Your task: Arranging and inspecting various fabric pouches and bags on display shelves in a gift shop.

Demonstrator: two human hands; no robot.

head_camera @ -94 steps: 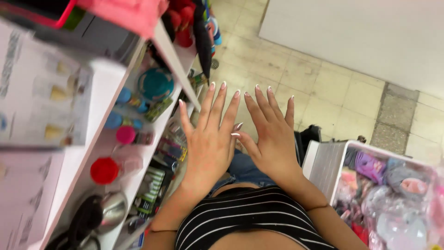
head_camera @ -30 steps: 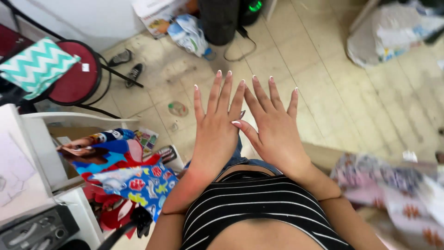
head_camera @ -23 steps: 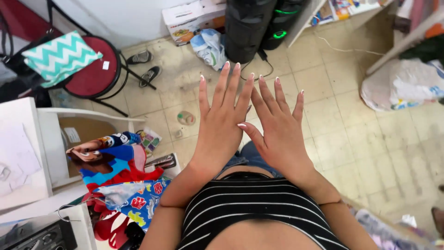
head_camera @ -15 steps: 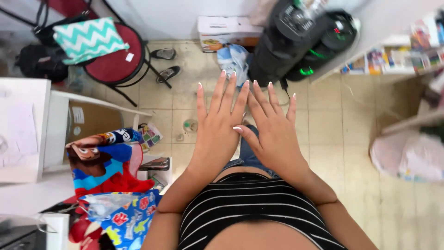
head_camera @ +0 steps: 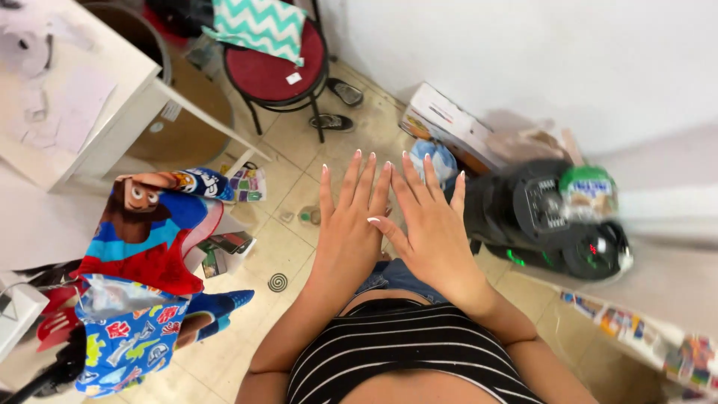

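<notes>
My left hand (head_camera: pixel 350 224) and my right hand (head_camera: pixel 428 222) are stretched out flat in front of me, palms down, fingers spread, side by side with the thumbs touching. Neither holds anything. Both hover above a tiled floor (head_camera: pixel 299 194). Below them I see my striped black top (head_camera: pixel 407 352) and blue shorts (head_camera: pixel 389 275).
A red stool (head_camera: pixel 273 71) with a zigzag cushion (head_camera: pixel 262 22) stands at the back. A white table (head_camera: pixel 82 105) is at the left, colourful printed bags (head_camera: pixel 142 254) below it. A black speaker (head_camera: pixel 550 217) and a cardboard box (head_camera: pixel 449 127) sit by the white wall at right.
My hands have kept the same flat pose. The view has swung across the room: shelves gave way to the floor, and the stool and speaker have shifted through the frame.
</notes>
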